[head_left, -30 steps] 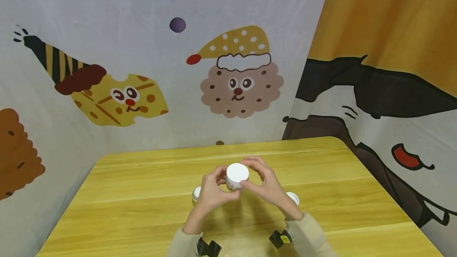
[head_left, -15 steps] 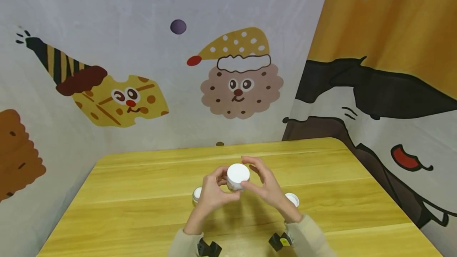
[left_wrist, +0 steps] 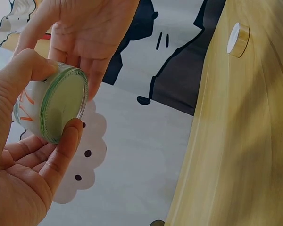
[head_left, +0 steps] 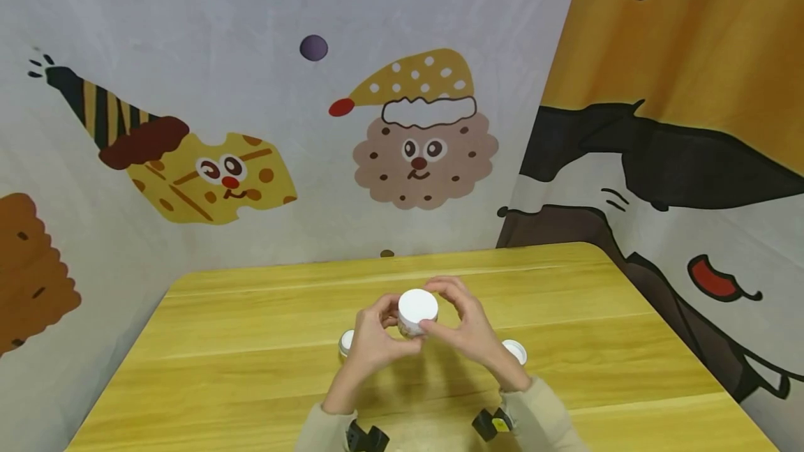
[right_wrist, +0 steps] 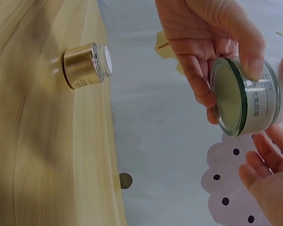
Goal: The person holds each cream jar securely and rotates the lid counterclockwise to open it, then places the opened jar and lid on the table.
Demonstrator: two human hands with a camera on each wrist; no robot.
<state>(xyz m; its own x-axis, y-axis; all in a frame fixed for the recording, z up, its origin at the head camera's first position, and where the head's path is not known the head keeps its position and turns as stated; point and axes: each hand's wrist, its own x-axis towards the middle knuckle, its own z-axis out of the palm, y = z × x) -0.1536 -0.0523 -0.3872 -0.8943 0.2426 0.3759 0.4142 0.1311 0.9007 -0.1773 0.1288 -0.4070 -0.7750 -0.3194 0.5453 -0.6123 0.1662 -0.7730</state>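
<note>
A short round glass jar [left_wrist: 33, 101] with a white lid [head_left: 417, 305] is held above the table, tilted. My left hand [head_left: 377, 346] grips the jar's body between thumb and fingers; its base, edged in green, faces the left wrist camera. My right hand [head_left: 472, 326] reaches round the lid from the other side, thumb at the near edge and forefinger at the far edge. Small print shows on the clear side of the jar in the right wrist view. In the head view the left hand partly covers a gold jar [right_wrist: 81, 67], which stands lidless on the table.
A loose gold-sided lid [left_wrist: 241, 40] with a white inside lies on the wooden table [head_left: 251, 340], beside my right forearm in the head view. A cloth with cartoon prints [head_left: 423, 159] hangs behind the table's far edge and along its right side.
The right hand's thumb and forefinger have shifted slightly at the white lid. The left hand and the jar stay almost in place.
</note>
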